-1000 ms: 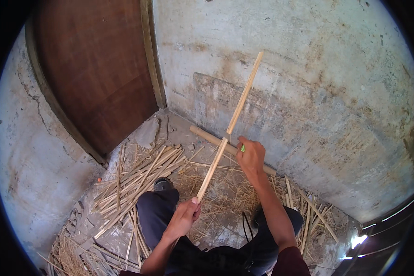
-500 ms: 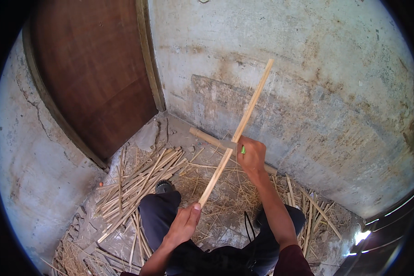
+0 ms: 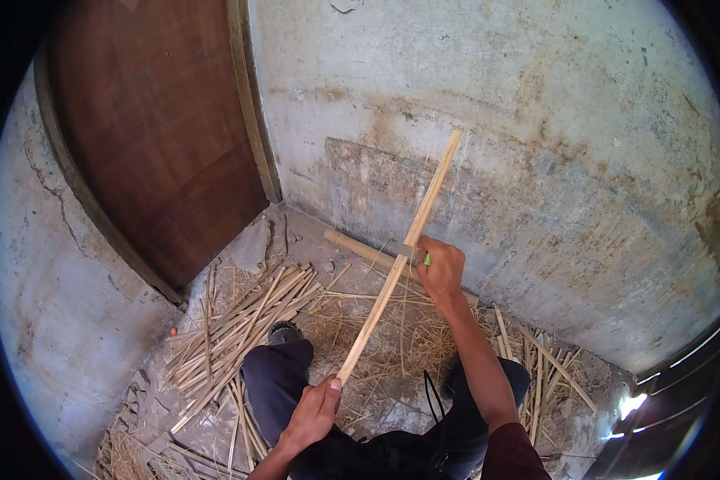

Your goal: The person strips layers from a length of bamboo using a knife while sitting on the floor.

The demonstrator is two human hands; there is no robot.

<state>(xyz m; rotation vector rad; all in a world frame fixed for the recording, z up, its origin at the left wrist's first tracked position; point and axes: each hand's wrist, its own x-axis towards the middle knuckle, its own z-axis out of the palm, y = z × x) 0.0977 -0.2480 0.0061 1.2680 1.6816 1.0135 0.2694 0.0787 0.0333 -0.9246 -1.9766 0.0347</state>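
A long pale bamboo strip (image 3: 374, 318) slants from near my body up toward the wall. My left hand (image 3: 315, 414) is closed round its near end, thumb lying along the top. In my right hand (image 3: 443, 269) is a knife (image 3: 405, 250), closed in the fingers; a bit of its green handle shows by the thumb. The grey blade lies across the strip around its middle, touching it. Thin shavings hang beside the blade. Part of the blade and most of the handle are hidden.
A heap of cut strips (image 3: 240, 328) lies left of my legs, with more strips (image 3: 548, 368) at the right. Behind the knife a bamboo pole (image 3: 352, 244) rests on the floor near the stained wall (image 3: 488, 96). Shavings litter the floor between my feet. A brown door (image 3: 152, 136) stands at the left.
My left hand has drawn the strip down toward me, its far end coming lower past the blade. The right hand with the knife stays nearly in place. A thin shaving now hangs below the blade.
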